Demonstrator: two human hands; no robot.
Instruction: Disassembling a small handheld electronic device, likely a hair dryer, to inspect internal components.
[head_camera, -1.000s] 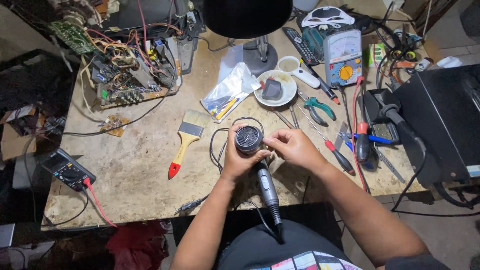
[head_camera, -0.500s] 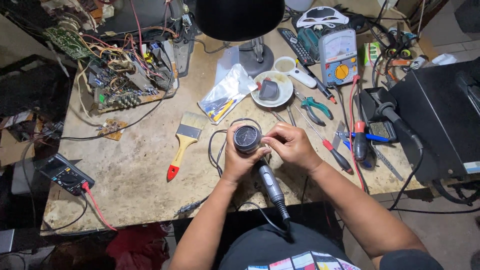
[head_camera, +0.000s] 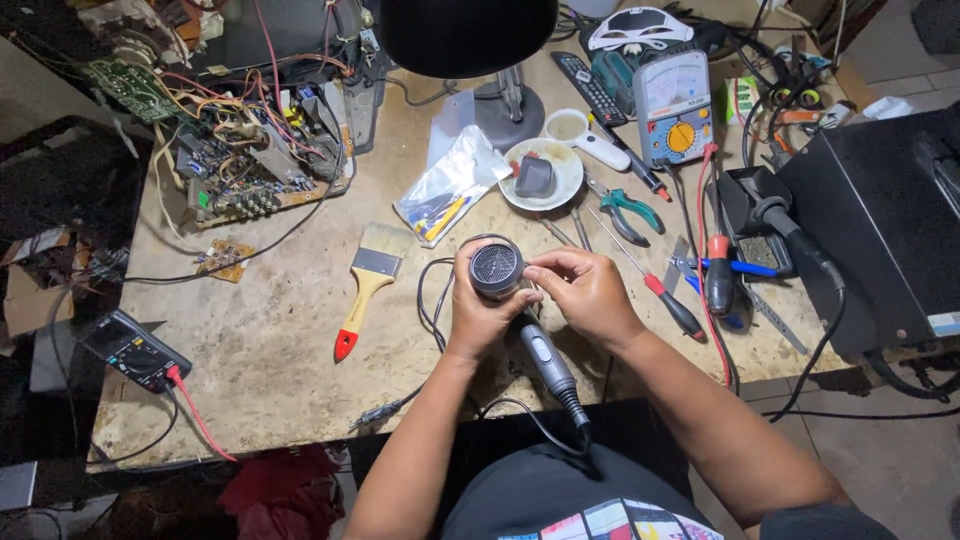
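I've got the hair dryer (head_camera: 505, 285) held just above the surface (head_camera: 280, 340), near its front edge, mesh end facing up; left hand (head_camera: 478, 310) grip clamped round the barrel, right hand (head_camera: 585, 290) fingertips pinching the mesh rim; handle and cord hang over the edge toward my lap; paintbrush (head_camera: 368, 285) lies left, red screwdriver (head_camera: 662, 290) close right; bare room front-left.

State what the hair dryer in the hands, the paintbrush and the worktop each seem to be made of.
Hair dryer: likely matt grey plastic; round mesh grille, perhaps metal.
Paintbrush: pale bristles, shiny metal band, yellow handle with red tip, probably painted wood.
Worktop: looks like worn, stained pale board.
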